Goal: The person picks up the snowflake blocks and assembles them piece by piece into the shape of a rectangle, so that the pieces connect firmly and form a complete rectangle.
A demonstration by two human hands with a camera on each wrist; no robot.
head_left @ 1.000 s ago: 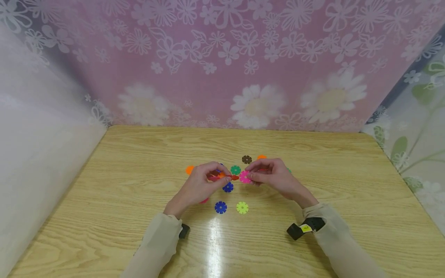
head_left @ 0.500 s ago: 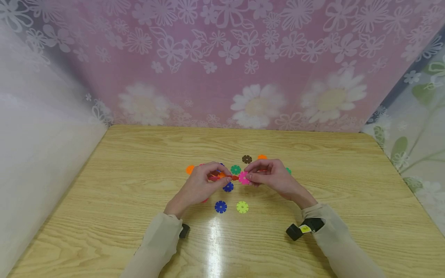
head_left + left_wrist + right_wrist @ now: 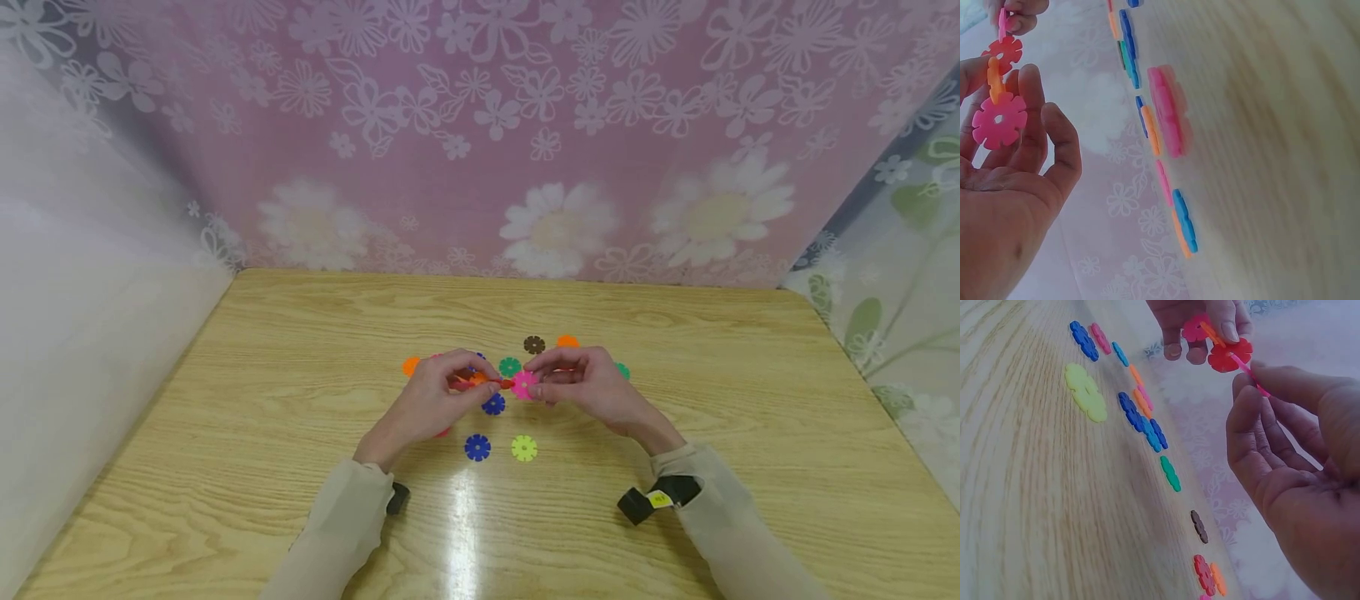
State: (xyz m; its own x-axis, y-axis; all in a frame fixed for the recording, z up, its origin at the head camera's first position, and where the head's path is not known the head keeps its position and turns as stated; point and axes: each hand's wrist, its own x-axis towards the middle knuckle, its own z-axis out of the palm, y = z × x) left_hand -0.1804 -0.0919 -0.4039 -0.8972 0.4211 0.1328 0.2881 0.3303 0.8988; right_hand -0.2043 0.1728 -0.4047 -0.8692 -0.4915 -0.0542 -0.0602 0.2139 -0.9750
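Note:
Both hands meet above the table over a short chain of slotted plastic snowflake discs. My left hand [image 3: 429, 398] pinches the chain by its orange disc [image 3: 995, 80], between thumb and fingers. One end of it is a pink disc [image 3: 1000, 121], the other a red disc [image 3: 1230, 355]. A second pink disc [image 3: 524, 385], pinched by thumb and fingertips of my right hand [image 3: 600, 392], stands crosswise with its edge in at the red disc's rim. Below the hands lie a dark blue disc [image 3: 493, 405] and a green disc [image 3: 510, 367].
More loose discs lie flat around the hands: a blue one [image 3: 477, 447] and a yellow-green one [image 3: 524, 448] at the near side, a brown one [image 3: 534, 344] and an orange one [image 3: 567, 342] farther back. A flowered curtain [image 3: 450, 208] borders the wooden table [image 3: 712, 350].
The right hand's pink disc has shifted slightly left against the red disc, and the right fingers now cover less of it. The left hand has stayed almost still.

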